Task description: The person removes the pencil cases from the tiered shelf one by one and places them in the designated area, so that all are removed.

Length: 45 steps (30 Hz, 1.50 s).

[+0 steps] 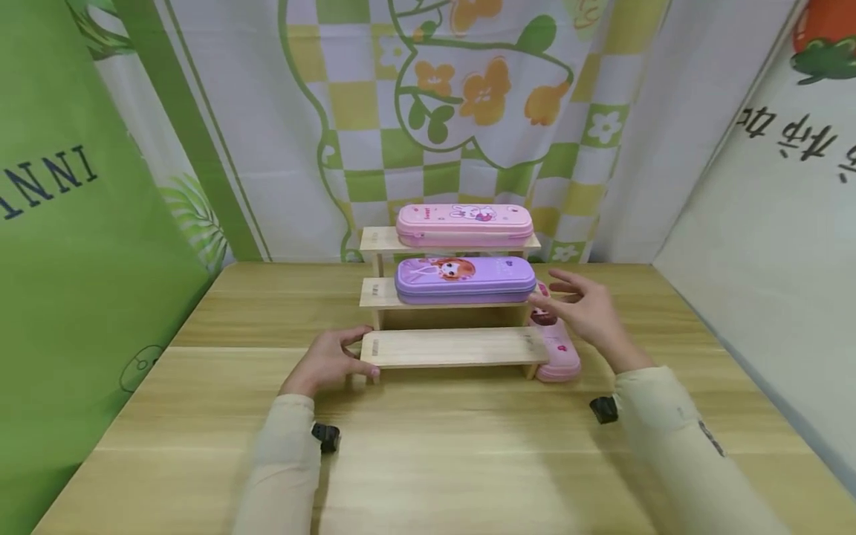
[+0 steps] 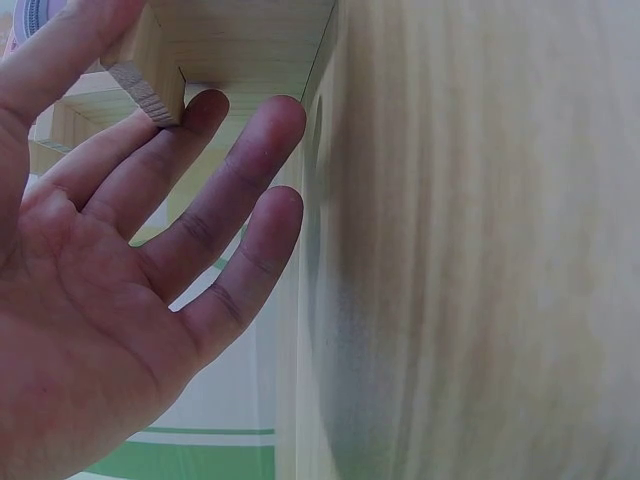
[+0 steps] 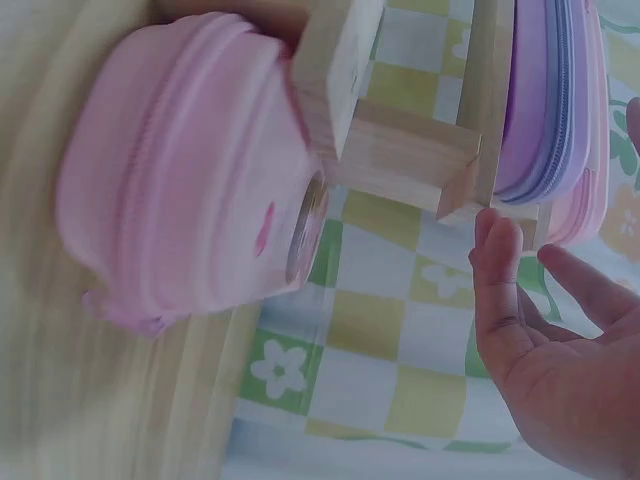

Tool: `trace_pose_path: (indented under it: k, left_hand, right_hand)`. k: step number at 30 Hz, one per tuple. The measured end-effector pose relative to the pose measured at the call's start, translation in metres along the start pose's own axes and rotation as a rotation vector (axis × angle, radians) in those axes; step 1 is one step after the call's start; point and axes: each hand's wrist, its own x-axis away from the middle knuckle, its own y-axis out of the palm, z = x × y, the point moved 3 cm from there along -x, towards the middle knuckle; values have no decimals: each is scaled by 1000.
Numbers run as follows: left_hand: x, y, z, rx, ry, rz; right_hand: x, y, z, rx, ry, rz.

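Observation:
A three-step wooden display stand [image 1: 455, 348] stands on the table. My left hand [image 1: 331, 360] holds the left end of its lowest step, thumb at the front edge and forefinger at the back; the other fingers [image 2: 220, 215] stretch out beside it. A pink pencil case [image 1: 464, 225] lies on the top step and a purple pencil case [image 1: 466, 280] on the middle one. Beside the stand's right end, another pink pencil case [image 3: 170, 170] rests on the table. Above that case is my right hand [image 1: 588, 316], fingers spread and holding nothing, its fingertips close to the middle step's end.
The wooden table [image 1: 435, 461] extends in front of the stand and to both sides. A patterned cloth [image 1: 468, 163] hangs behind it. A green panel [image 1: 87, 245] borders the left, and a white printed panel [image 1: 769, 215] the right.

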Motion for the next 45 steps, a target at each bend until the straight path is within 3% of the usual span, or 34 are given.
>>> trace_pose_path:
  k: [7,15,21,37,45]
  left_hand:
    - [-9,8,2,5,4,-15]
    - [-4,-2,-2,-10,-7,3]
    - [-7,-6,2,-3,-1,16]
    - [3,6,-5,33,-23,19]
    - [-1,2,-4,44,-25,40]
  right_hand:
    - [-10,-2,-3,-13,34,-21]
    - [-24,11,-12,-24,11,-23]
    - [-32,13,-20,-8,2,-17]
    - [-27,26,-12,-56,79,-68]
    - [-34,27,-13,-78,62,-62]
